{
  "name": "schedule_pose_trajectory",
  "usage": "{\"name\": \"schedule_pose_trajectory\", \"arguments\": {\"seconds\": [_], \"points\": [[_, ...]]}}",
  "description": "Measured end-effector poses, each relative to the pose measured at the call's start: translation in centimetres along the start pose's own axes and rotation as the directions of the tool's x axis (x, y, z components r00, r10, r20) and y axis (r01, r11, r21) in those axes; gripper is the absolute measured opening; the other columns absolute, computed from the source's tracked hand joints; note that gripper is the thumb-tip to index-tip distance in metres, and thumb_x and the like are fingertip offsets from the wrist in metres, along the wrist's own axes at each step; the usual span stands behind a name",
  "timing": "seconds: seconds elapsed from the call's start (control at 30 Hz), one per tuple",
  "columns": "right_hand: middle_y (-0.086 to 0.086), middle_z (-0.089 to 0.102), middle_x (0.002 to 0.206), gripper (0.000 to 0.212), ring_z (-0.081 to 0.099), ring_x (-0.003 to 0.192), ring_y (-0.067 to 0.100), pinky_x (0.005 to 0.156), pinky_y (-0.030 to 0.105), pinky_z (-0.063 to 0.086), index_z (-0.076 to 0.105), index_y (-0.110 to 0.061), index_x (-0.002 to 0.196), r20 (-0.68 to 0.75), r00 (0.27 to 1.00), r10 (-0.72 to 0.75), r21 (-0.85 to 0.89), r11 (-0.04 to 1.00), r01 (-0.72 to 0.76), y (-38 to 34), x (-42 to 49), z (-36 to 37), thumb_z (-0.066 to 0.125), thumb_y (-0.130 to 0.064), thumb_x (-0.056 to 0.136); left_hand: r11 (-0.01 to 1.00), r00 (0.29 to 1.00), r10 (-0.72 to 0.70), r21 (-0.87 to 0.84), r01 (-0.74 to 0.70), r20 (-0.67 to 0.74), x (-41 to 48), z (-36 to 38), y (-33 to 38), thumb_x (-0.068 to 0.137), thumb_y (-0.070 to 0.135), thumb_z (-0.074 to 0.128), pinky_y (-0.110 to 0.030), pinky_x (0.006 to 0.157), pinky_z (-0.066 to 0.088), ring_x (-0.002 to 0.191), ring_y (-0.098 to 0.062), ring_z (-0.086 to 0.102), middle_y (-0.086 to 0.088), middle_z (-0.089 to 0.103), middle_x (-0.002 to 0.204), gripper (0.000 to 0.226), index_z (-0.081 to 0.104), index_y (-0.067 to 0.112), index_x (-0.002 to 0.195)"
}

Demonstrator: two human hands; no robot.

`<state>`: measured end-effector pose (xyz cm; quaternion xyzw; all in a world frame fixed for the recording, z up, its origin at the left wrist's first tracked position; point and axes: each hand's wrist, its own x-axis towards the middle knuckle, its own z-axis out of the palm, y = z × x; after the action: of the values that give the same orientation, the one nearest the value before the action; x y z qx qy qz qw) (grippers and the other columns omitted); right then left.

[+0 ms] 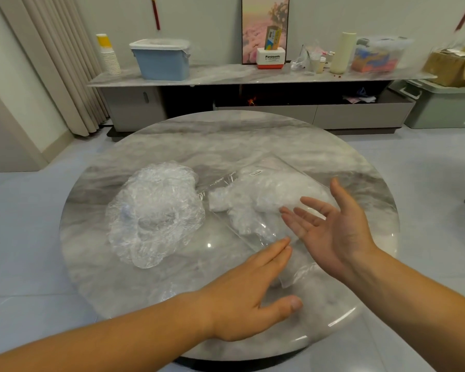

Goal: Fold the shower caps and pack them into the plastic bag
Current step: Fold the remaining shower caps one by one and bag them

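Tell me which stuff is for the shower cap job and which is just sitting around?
For the job: loose shower caps, plastic bag partly filled.
Just lying about: blue lidded bin, paper cup stack, Panasonic box, cream bottle.

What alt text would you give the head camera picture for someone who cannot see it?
A person's open left hand and right hand reach toward a clear plastic bag of white folded caps on a round marble table; a crumpled pile of loose shower caps lies left of it.
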<state>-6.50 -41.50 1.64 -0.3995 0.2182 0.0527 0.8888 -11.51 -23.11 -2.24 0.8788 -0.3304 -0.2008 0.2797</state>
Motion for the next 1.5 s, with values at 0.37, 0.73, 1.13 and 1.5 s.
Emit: {"name": "schedule_pose_trajectory", "arguments": {"seconds": [0.37, 0.73, 1.13, 1.5], "points": [[0.013, 0.069, 0.128, 0.079, 0.053, 0.132, 0.027, 0.117, 0.05, 0.031, 0.066, -0.013, 0.13, 0.196, 0.976, 0.095, -0.245, 0.969, -0.045, 0.1, 1.3, -1.1, 0.046, -0.075, 0.085, 0.999, 1.0, 0.016, 0.033, -0.017, 0.023, -0.1, -0.5, -1.3, 0.099, 0.062, 0.04, -0.018, 0.123, 0.002, 0.145, 0.014, -0.016, 0.024, -0.019, 0.163, 0.083, -0.007, 0.031, 0.16], [0.014, 0.073, 0.118, 0.06, 0.07, 0.111, 0.028, 0.1, 0.045, 0.052, 0.064, -0.007, 0.124, 0.091, 0.993, -0.076, -0.421, 0.901, 0.107, -0.2, -1.1, -3.6, 0.059, -0.052, 0.085, 0.998, 0.999, 0.003, 0.066, 0.001, -0.048, 1.9, -1.0, -3.2, 0.092, 0.074, 0.034, -0.028, 0.126, 0.007, 0.147, 0.01, -0.013, 0.023, -0.014, 0.165, 0.089, -0.003, 0.031, 0.161], [-0.016, 0.068, 0.097, 0.03, 0.063, 0.099, 0.007, 0.083, 0.018, 0.048, 0.07, -0.027, 0.095, 0.775, 0.575, -0.262, -0.616, -0.108, 0.78, 2.3, -3.5, -0.9, 0.049, -0.048, 0.095, 0.895, 0.927, -0.194, 0.329, 0.301, -0.321, -2.5, -3.8, -7.3, 0.098, 0.063, 0.028, -0.03, 0.124, 0.006, 0.154, -0.018, 0.011, 0.0, 0.015, 0.167, 0.065, 0.035, 0.027, 0.151], [0.004, 0.058, 0.142, 0.069, 0.038, 0.146, 0.033, 0.126, 0.046, 0.013, 0.068, -0.025, 0.121, 0.742, 0.583, 0.331, -0.237, -0.685, 0.689, 9.8, -1.4, 0.4, 0.014, -0.063, 0.103, 0.74, 0.82, -0.48, 0.358, 0.57, -0.312, -8.4, -3.2, -11.1, 0.086, 0.074, 0.004, -0.039, 0.125, 0.006, 0.153, -0.022, 0.013, -0.006, 0.022, 0.165, 0.088, 0.053, 0.024, 0.139]]}}
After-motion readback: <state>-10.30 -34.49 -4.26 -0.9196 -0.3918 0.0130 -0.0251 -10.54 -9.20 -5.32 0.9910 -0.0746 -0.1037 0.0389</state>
